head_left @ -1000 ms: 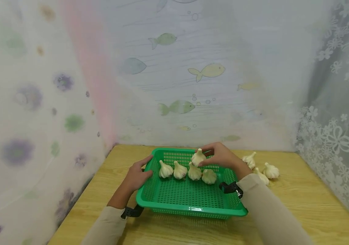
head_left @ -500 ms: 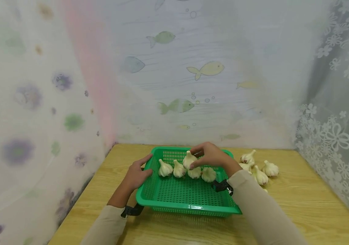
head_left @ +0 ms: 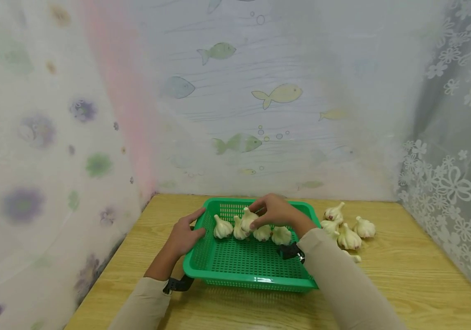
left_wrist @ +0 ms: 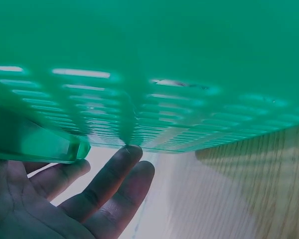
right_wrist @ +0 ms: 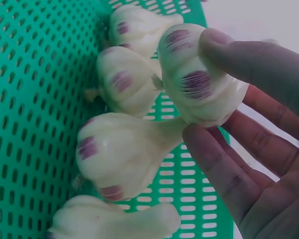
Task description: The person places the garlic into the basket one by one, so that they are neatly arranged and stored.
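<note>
A green plastic basket [head_left: 256,278] with slotted walls stands on the table. My left hand [head_left: 184,236] holds its left rim; the left wrist view shows fingertips [left_wrist: 134,152] touching the outer slotted wall. With thumb and fingers, my right hand [head_left: 274,211] grips a garlic bulb [head_left: 248,221] by its sides, stem up, over the row in the basket. That bulb [right_wrist: 199,77] shows purple marks in the right wrist view. Below it lie several garlic bulbs in a row, among them a left one [head_left: 223,228] and a right one [head_left: 281,235]; the held bulb partly covers another [head_left: 239,230].
Several more garlic bulbs [head_left: 349,237] lie in a loose group on the wooden table [head_left: 404,275], right of the basket and beside the right forearm, which partly hides some. Printed curtains [head_left: 227,174] hang behind the table and along both sides.
The right hand has carried the held garlic bulb leftward and slightly lower over the row. More of the loose bulbs at right now show. The left hand has stayed at the rim.
</note>
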Motion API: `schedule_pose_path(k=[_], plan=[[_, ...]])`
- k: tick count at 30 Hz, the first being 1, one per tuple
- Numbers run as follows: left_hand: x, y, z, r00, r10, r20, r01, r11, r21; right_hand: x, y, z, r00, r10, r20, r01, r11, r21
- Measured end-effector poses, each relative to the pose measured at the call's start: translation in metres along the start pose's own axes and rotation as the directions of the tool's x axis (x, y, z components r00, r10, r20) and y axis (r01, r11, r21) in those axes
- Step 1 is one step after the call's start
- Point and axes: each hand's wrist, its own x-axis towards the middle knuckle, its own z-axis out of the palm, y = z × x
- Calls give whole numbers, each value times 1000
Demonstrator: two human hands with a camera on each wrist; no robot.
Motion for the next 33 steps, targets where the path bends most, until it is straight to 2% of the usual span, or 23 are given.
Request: schedule_pose_path(k=[9,15,26,33], plan=[[1,-1,0,1000,10,0,-10,1000,9,5,-4,5,1000,-4,12,4,1000,11],[-1,0,-1,1000,8,-3,-8,1000,13,13,-6,12,999,-33,22,33,999,0],[1,-1,0,1000,11,-2,-11,1000,16,21,-20,28,987,-95,133,97,995,-4],[1,-1,0,1000,-6,-15,6,1000,18,27,-22,38,991,-10,131,15,999,-31]])
